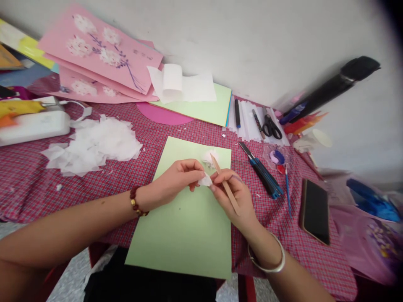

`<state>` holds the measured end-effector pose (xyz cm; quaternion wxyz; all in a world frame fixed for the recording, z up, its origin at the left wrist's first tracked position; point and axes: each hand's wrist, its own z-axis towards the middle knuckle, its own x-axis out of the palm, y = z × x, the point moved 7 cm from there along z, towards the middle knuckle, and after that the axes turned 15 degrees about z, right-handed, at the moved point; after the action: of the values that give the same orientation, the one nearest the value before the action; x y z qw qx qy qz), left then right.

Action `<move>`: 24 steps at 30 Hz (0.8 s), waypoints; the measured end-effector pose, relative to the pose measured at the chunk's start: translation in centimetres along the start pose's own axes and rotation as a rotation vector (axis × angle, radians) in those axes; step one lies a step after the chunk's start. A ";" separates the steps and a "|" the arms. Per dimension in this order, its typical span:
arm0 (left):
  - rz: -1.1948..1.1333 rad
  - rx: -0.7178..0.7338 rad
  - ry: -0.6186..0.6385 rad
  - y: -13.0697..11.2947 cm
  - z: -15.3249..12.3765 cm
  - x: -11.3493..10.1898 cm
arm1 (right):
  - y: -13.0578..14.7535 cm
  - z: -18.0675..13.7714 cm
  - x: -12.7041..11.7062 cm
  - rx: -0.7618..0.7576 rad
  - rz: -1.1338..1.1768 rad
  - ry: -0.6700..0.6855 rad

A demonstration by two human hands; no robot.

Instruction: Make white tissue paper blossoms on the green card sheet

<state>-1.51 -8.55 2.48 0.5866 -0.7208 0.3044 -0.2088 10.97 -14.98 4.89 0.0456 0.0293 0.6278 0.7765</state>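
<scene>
Over a light green sheet point(185, 235), both hands meet at a small piece of white tissue paper point(206, 180). My left hand point(181, 178) pinches its left side between thumb and fingertips. My right hand point(234, 195) has thumb and fingertips at the tissue's right corner. A flat wooden stick point(231, 195) with a pointed end lies across that same hand, held against the fingers and palm. Just beyond the hands, a white crumpled tissue flower point(210, 158) rests on the upper part of the green sheet, partly behind the stick's tip.
A heap of tissue squares point(97, 144) lies at left, near a white power strip point(34, 126). Pink flower pictures point(103, 50) and a toilet roll point(172, 78) stand behind. Right are a box cutter point(261, 172), scissors point(271, 126), a paintbrush point(287, 191), paint palette point(273, 157) and phone point(315, 212).
</scene>
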 end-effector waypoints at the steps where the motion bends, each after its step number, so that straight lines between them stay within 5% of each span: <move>1: -0.005 -0.008 0.003 0.1 0.0 0.0 | -0.1 0.0 0.0 0.002 0.002 0.003; 14: 0.108 0.037 0.112 0.8 -0.3 2.2 | -0.4 -0.9 -1.5 0.096 0.048 -0.031; 18: 0.260 -0.007 0.075 0.8 0.0 0.4 | -0.6 -0.5 -4.7 0.074 0.138 -0.208; 24: 0.446 0.070 -0.054 -0.3 1.1 -2.8 | -2.4 0.2 -6.1 0.102 0.062 -0.167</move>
<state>-2.72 -5.82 2.73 0.6508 -0.6204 0.4328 -0.0649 17.14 -14.92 2.62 0.0722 0.1158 0.6593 0.7394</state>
